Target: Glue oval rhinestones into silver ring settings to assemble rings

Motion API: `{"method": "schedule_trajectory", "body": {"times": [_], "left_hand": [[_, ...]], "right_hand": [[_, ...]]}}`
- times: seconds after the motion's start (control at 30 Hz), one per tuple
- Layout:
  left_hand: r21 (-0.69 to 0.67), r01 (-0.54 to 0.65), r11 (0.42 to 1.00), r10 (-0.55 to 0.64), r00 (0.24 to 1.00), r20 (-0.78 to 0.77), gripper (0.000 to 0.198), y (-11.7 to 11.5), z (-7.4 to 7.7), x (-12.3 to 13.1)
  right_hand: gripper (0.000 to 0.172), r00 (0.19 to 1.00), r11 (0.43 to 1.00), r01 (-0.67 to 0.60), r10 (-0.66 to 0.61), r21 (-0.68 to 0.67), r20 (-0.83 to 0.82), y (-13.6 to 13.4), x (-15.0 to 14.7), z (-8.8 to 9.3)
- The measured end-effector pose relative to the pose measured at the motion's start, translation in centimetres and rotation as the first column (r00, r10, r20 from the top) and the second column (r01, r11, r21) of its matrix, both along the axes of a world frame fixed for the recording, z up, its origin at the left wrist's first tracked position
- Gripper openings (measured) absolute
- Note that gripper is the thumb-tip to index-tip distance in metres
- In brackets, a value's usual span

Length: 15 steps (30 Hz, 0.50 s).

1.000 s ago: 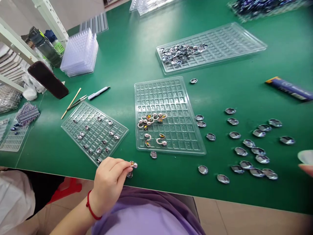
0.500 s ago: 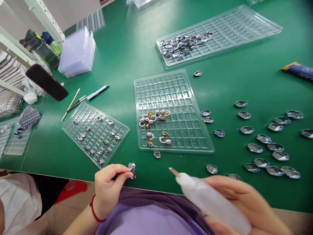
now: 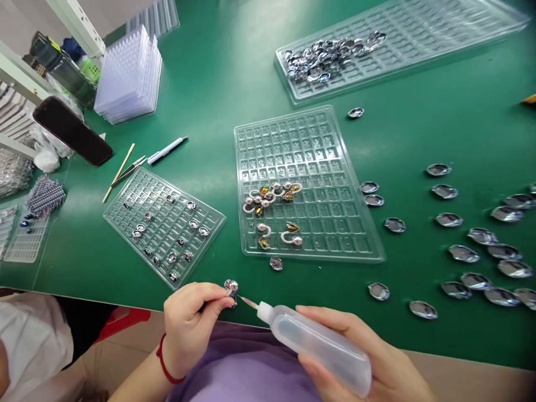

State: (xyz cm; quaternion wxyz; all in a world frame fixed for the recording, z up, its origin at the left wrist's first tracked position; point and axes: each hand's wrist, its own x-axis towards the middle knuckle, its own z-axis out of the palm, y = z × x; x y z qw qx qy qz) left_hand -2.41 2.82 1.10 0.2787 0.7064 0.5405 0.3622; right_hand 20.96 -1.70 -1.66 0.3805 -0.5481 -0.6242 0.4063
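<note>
While the green table [image 3: 201, 84] spans our view, we note a central clear tray [image 3: 318, 223] bearing curved pieces [image 3: 265, 204], and, left of it, a smaller tray [image 3: 162, 224] bearing silvery bits [image 3: 172, 257]. Our right hand [image 3: 385, 360] wraps around a translucent squeeze bottle [image 3: 322, 346]; our left hand [image 3: 190, 318] pinches a shiny piece [image 3: 231, 286] between thumb and forefinger, near the table's front edge, just beside the nozzle [image 3: 250, 302] tip.

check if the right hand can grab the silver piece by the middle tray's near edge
Probably not now: the right hand is wrapped around a squeeze bottle. The silver piece lies nearby, uncovered, so only that grip seems in the way.
</note>
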Motion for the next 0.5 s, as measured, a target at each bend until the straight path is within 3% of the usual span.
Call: {"method": "schedule_trajectory", "body": {"times": [0.5], "left_hand": [[-0.009, 0.009, 1.000, -0.009, 1.000, -0.017, 0.016, -0.03, 0.05, 0.10]], "right_hand": [[0.029, 0.999, 0.998, -0.005, 0.007, -0.067, 0.036, 0.03, -0.18, 0.17]]}}
